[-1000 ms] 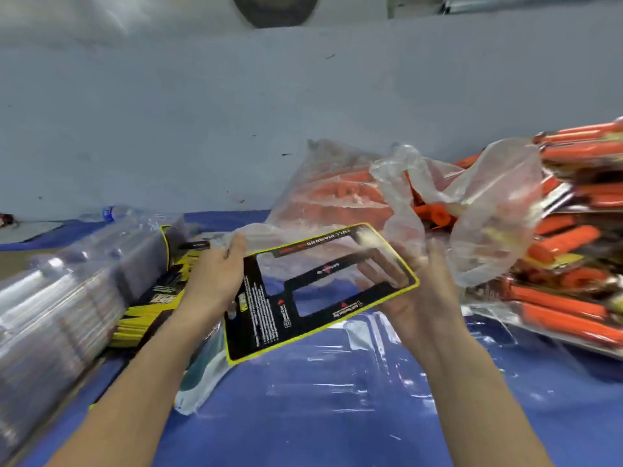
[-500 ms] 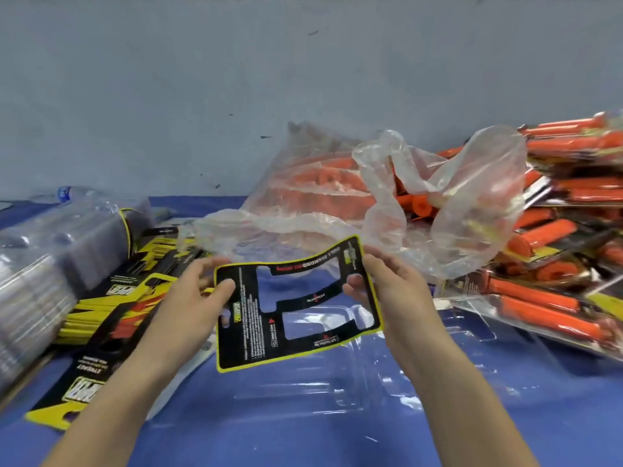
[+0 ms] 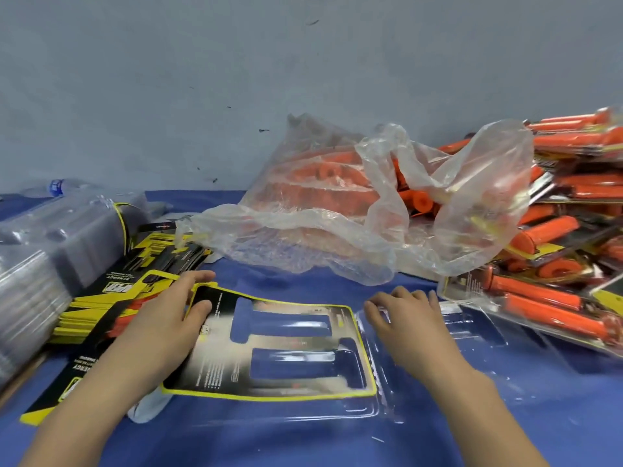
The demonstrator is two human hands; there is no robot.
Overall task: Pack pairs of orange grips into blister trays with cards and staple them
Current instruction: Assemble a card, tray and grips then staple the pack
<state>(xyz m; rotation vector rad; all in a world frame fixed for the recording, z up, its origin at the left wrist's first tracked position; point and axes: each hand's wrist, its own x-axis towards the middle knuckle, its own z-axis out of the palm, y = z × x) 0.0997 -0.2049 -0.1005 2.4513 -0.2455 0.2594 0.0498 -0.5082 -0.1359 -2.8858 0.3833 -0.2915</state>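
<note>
The card (image 3: 215, 372) is laid flat over a clear blister tray (image 3: 381, 402) on the blue cloth (image 3: 337, 443). Its 2 cut-out windows sit roughly above the tray's 2 moulded cavities. The print is blurred and cannot be read. The card's left end is held by the left hand (image 3: 168, 315), with the thumb pressed on top and the fingers reaching round the far corner. The right hand (image 3: 408, 318) is loosely curled with nothing gripped, its fingertips touching the tray's right rim just beside the card's right edge.

The step in hand is judged to be seating the card in the tray before any grips are added. No grip is yet in the tray. The orange grips (image 3: 414, 197) are seen loose in a crumpled plastic bag (image 3: 303, 210) behind the work, well apart from both hands.

For a good fit, the card should be slid until its yellow border lies evenly inside the tray's rim on all 4 sides. The windows should then be dropped over the cavities so that no corner rides up. The tray is best steadied at its rim by the right hand while the card is nudged by the left. Light pressure is advised, since so thin a tray is likely to skate on the cloth or flex.

Finished packs (image 3: 556, 298) are piled at the right. A stack of empty trays (image 3: 43, 257) and a pile of cards (image 3: 111, 291) are kept at the left. No stapler is seen
</note>
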